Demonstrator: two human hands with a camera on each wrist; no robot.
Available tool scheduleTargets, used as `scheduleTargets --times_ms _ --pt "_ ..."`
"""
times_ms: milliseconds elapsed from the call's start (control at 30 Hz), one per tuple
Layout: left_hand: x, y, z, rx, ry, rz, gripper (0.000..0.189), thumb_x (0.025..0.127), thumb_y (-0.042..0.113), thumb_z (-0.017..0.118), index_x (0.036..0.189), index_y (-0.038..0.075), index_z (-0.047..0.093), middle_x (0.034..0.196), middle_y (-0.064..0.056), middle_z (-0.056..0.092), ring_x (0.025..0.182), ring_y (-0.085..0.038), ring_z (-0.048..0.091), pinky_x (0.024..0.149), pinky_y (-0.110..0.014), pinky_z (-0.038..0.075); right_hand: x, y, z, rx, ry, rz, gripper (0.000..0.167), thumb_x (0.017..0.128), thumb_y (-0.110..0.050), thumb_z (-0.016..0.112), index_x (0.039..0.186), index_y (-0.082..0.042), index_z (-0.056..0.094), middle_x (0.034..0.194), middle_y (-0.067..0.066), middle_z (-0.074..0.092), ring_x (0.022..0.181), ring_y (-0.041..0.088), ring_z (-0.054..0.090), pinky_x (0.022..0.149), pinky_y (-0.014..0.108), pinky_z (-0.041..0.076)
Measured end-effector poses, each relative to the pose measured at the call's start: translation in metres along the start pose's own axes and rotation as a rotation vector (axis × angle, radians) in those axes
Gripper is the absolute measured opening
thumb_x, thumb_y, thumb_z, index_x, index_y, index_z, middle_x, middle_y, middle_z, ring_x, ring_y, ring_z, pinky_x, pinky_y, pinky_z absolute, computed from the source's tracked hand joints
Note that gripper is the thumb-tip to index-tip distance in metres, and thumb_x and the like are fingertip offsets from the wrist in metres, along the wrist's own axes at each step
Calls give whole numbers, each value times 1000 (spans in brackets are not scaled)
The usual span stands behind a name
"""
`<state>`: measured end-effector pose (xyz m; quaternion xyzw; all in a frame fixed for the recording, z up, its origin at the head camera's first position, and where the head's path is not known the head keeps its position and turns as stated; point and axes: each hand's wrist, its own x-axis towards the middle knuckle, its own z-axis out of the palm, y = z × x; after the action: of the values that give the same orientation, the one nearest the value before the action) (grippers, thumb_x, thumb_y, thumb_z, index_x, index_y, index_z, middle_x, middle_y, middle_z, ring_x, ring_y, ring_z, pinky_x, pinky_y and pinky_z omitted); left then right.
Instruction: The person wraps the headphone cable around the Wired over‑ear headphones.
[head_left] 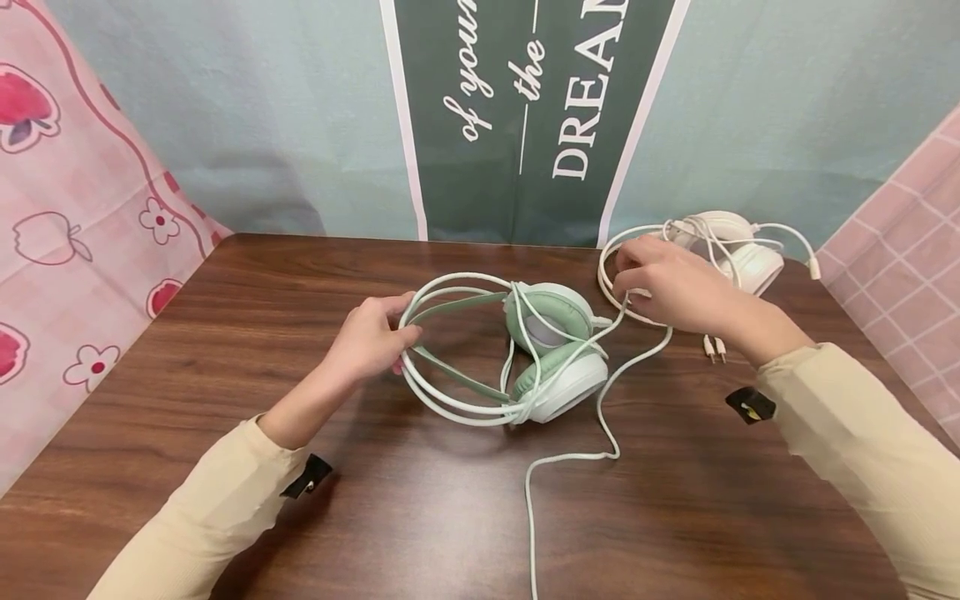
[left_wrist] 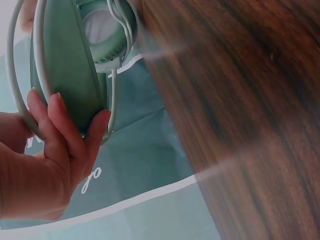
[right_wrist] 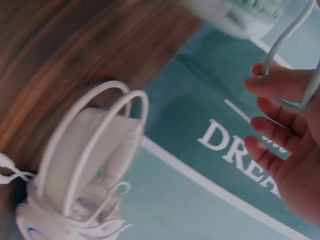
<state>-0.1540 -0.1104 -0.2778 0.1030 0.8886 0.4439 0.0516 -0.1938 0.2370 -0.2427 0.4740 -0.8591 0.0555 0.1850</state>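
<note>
A green-and-white headset (head_left: pixel 573 387) lies mid-table, its ear cups toward the right and its headband toward the left. My left hand (head_left: pixel 372 337) grips the top of that headband; in the left wrist view, its fingers (left_wrist: pixel 60 122) curl over the green inner strap (left_wrist: pixel 70 65) and the thin outer hoops. Strands of pale green cable (head_left: pixel 573 456) cross over the ear cups. Up and to the right of them, my right hand (head_left: pixel 671 283) pinches part of this cable, which runs past the thumb in the right wrist view (right_wrist: pixel 287 35).
A second, white headset (head_left: pixel 753 267) with its cord wrapped about it stands at the back right, just behind my right hand. Two white plugs (head_left: pixel 714 348) lie beside my right wrist. A printed cloth (head_left: pixel 300 125) hangs along the table's back edge.
</note>
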Motion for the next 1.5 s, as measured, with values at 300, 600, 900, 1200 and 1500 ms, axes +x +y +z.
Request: scheduleTargets --times_ms 300,600,900,1200,1500 --pt "-2 2 -2 34 -6 0 48 83 1 54 131 2 48 69 -12 61 40 -13 51 42 -28 51 -18 18 8 96 35 131 22 62 11 72 75 -7 68 72 0 63 64 15 57 55 33 49" --pt "-2 -1 -6 31 -8 -14 48 83 2 54 131 3 48 74 -14 63 40 -13 52 45 -35 54 -27 27 6 112 30 226 13 65 -7 79 71 -15 70 66 -11 60 57 1 47 50 18 39" --pt "-1 -5 -7 21 8 -6 45 81 1 54 126 4 54 70 -11 62 40 -13 52 44 -38 54 -25 24 -1 177 -57 562 7 73 -15 77 76 -10 73 65 -2 64 57 8 46 50 23 37" --pt "-2 -5 -8 15 5 -15 46 82 1 55 127 5 53 71 -11 62 41 -13 53 46 -40 54 -25 23 -6 480 -163 788 10 83 -7 66 86 2 68 56 8 60 43 20 57 40 27 50" --pt "0 -7 -9 -17 -28 7 44 82 -1 55 126 2 53 73 -15 63 42 -13 54 46 -41 54 -20 25 -4 751 -62 874 20 86 2 58 99 16 59 74 16 66 62 23 66 58 36 57"
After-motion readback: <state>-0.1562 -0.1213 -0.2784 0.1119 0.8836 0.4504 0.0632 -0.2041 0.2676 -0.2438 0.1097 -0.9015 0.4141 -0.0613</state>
